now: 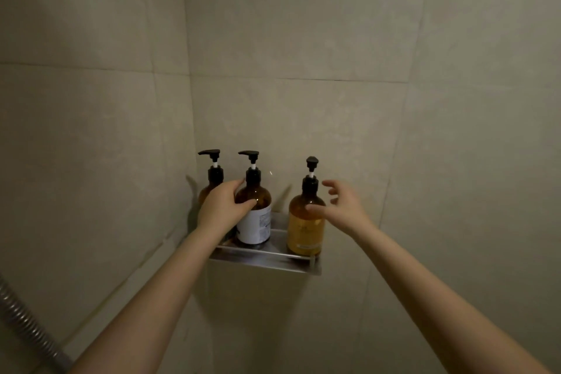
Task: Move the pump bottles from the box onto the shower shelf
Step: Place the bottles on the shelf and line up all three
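Observation:
Three amber pump bottles with black pumps stand upright on the metal shower shelf (267, 261) in the wall corner. The left bottle (214, 174) is mostly hidden behind my left hand (221, 209). My left hand wraps around the shoulder of the middle bottle (256, 218), which has a white label. The right bottle (305, 225) holds yellow liquid. My right hand (343, 206) hovers beside it with fingers spread, the thumb tip touching or nearly touching its side. No box is in view.
Beige tiled walls (303, 39) meet in a corner just left of the shelf. A ribbed metal shower hose (27, 325) runs along the lower left edge.

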A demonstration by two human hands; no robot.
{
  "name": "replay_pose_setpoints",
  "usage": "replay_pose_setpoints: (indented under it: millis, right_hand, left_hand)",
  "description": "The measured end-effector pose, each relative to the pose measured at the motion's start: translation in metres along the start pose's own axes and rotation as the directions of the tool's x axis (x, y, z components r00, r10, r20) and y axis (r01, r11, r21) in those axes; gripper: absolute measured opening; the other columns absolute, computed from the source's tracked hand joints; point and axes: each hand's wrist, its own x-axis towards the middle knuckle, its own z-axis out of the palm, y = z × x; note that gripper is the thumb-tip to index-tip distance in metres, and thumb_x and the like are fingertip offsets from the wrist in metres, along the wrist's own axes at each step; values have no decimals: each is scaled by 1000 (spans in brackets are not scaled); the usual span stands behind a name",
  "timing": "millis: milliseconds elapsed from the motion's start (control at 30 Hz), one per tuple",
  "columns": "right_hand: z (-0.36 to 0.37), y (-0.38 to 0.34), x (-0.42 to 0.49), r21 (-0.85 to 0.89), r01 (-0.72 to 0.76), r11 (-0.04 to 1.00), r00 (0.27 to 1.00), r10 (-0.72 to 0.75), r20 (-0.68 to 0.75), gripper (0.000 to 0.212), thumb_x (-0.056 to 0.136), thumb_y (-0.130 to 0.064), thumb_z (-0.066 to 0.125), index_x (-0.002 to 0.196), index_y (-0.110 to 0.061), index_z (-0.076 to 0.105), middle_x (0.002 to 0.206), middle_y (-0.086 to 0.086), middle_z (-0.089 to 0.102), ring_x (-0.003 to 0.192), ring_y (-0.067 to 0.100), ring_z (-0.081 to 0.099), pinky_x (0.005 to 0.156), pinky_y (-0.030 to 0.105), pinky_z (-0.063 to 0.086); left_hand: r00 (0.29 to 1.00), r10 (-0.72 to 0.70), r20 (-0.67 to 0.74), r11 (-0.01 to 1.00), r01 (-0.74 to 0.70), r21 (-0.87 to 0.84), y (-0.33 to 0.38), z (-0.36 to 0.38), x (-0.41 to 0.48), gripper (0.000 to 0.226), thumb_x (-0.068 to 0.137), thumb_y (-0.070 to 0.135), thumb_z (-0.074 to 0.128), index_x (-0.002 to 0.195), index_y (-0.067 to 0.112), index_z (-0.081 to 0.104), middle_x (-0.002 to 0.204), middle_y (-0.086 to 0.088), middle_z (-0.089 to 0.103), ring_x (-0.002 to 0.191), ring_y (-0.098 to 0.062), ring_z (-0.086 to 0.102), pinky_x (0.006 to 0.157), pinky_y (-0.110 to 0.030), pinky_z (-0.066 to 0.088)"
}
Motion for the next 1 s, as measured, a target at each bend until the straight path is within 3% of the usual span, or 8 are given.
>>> replay_pose_setpoints:
  millis: [200, 400, 567, 667, 733, 833, 900, 1000]
  right_hand:
    - [9, -1, 14, 84, 19, 996, 978, -36, 205, 62, 74, -22, 77, 129, -14, 50, 123, 4, 58, 114, 23, 56, 85, 30, 49]
    - [23, -1, 15, -15, 75, 997, 994, -74, 74, 60, 66, -44, 79, 116, -20, 55, 93, -11, 55, 84, 10, 56, 67, 24, 50]
    - [24, -4, 17, -58, 66, 996, 994, -61, 94, 65, 69, -46, 76, 122, -18, 52, 114, 0, 62, 88, 12, 55, 68, 25, 51]
    - [15, -7, 22, 43, 0, 999, 980, -8, 197, 69, 74, -32, 77, 132, -14, 46, 129, 8, 55, 106, 22, 56, 75, 26, 47]
    - [9, -8, 22, 33, 4, 999, 970, -12, 244, 69, 73, -25, 78, 133, -14, 46, 131, 9, 54, 107, 22, 55, 73, 23, 46]
    - [8, -6, 22, 22, 8, 1000, 968, -14, 252, 63, 72, -27, 79, 127, -13, 51, 125, 8, 58, 94, 15, 52, 60, 17, 43]
    - [13, -6, 22, -1, 22, 1000, 979, -22, 202, 64, 70, -33, 80, 124, -13, 53, 121, 7, 60, 92, 14, 53, 62, 18, 44]
    - [20, -5, 22, -35, 44, 998, 988, -38, 151, 62, 70, -36, 80, 122, -14, 53, 119, 6, 62, 91, 13, 53, 67, 23, 46]
  left_hand:
    - [1000, 22, -5, 998, -22, -52, 1, 5, 2, 44, 76, 31, 69, 117, 18, 62, 111, -4, 69, 98, -18, 63, 72, -26, 46]
    - [994, 80, -79, 982, -65, 175, 7, 8, -6, 43, 69, 54, 65, 97, 21, 65, 100, -2, 59, 82, -15, 56, 63, -27, 40]
    - [998, 55, -33, 993, -51, 105, 10, 1, -1, 46, 67, 58, 66, 90, 18, 69, 88, 2, 66, 81, -16, 63, 54, -23, 40]
    - [998, -35, 43, 998, 37, -44, 9, -6, 6, 65, 71, 44, 71, 125, 12, 56, 124, -5, 62, 112, -21, 57, 83, -30, 46]
    - [993, -44, 110, 995, 54, -89, 10, -8, 8, 64, 70, 34, 75, 127, 13, 55, 128, -6, 60, 115, -22, 55, 89, -33, 46]
    - [993, -23, 114, 1000, 24, -7, 11, -7, 9, 61, 69, 32, 76, 124, 14, 58, 123, -5, 63, 111, -22, 57, 83, -29, 44]
    - [997, -16, 69, 999, 14, 29, 13, -5, 7, 58, 68, 36, 76, 120, 14, 60, 117, -3, 64, 105, -20, 59, 77, -27, 43]
    - [1000, 26, -1, 996, -26, 81, 17, -2, 2, 44, 65, 44, 76, 101, 19, 67, 82, 12, 58, 79, -9, 55, 55, -18, 34]
